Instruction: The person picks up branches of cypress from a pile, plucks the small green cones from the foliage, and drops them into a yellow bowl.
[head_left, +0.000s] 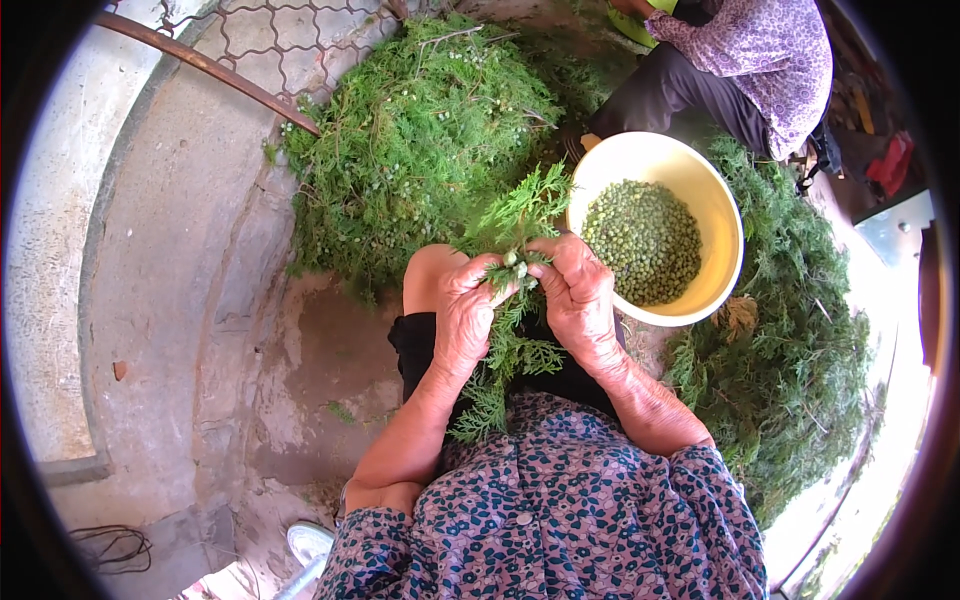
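A green, scaly-leaved conifer branch (514, 349) lies over my lap, its tip pointing away from me. My left hand (469, 304) grips it between thumb and fingers beside a small cluster of pale green cones (516, 262). Just right of that cluster, my right hand (576, 292) has its thumb and fingertips closed at the sprig; whether a cone is between them cannot be told. Close beyond my right hand stands a yellow plastic bucket (718, 225), partly filled with small round green cones (645, 244).
Cut conifer branches (427, 142) are heaped ahead of me, and another heap (780, 360) lies to the right. A person (739, 67) sits at the upper right, near the bucket. A wire mesh (274, 34) with a rusty bar (210, 67) crosses the upper left, beside a concrete wall (157, 247).
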